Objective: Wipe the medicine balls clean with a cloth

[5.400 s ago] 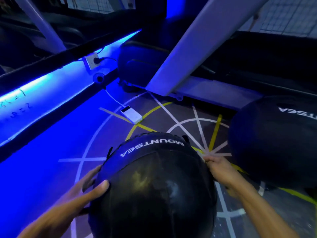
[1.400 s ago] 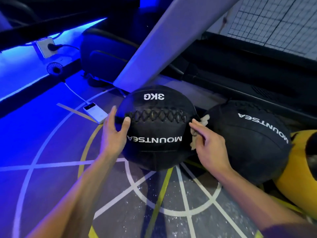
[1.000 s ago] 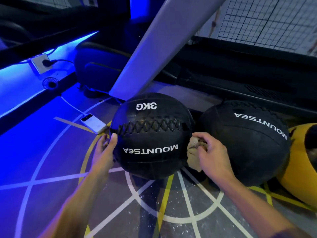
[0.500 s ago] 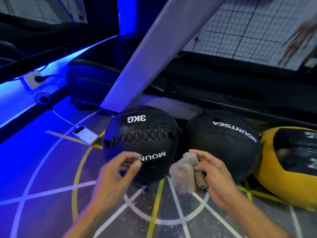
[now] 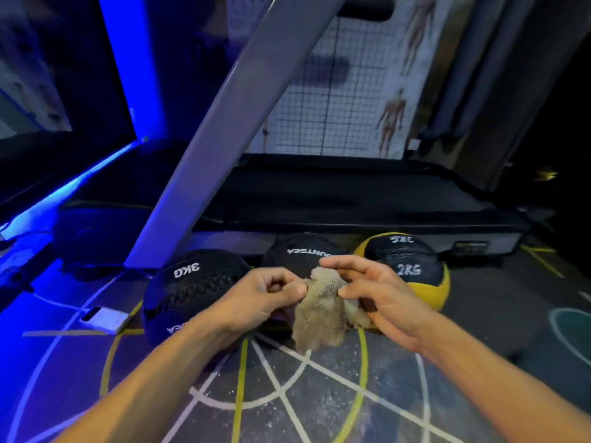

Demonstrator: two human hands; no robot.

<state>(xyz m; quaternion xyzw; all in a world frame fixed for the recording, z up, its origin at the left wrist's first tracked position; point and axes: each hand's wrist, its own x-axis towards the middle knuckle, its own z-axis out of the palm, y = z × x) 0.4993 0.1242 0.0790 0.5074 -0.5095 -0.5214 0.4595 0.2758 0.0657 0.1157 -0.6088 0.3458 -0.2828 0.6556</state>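
Hands: your left hand (image 5: 268, 298) and right hand (image 5: 380, 292) both pinch the cloth (image 5: 323, 311).
Balls: three medicine balls (image 5: 192, 289) on the floor (image 5: 319, 394) at 12 o'clock.

Hands and cloth (image 5: 323, 310) cover much of the middle black medicine ball (image 5: 297, 254), cutting its white lettering short. The left forearm hides the lower right of the 3KG ball (image 5: 188, 292). The yellow-and-black ball (image 5: 415, 266) is partly screened by the right hand (image 5: 380, 295). Wall figures at upper right are blurred beyond reading.
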